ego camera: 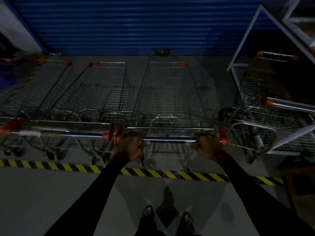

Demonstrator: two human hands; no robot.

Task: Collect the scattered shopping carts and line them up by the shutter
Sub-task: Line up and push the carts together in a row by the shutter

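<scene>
A wire shopping cart [168, 96] with orange corner caps stands straight in front of me, its nose toward the blue roller shutter [136, 24]. My left hand [131, 145] and my right hand [207, 144] both grip its handle bar [170, 138], one near each orange end cap. To its left, further carts [100, 97] stand side by side facing the shutter, handles in one row. Another cart [265, 106] stands to the right, turned at an angle.
A white metal frame rack [245, 41] rises at the right, beside the angled cart. A yellow-and-black hazard stripe [153, 172] crosses the grey floor behind the carts' rear wheels. My feet stand on the floor below it. The scene is dim.
</scene>
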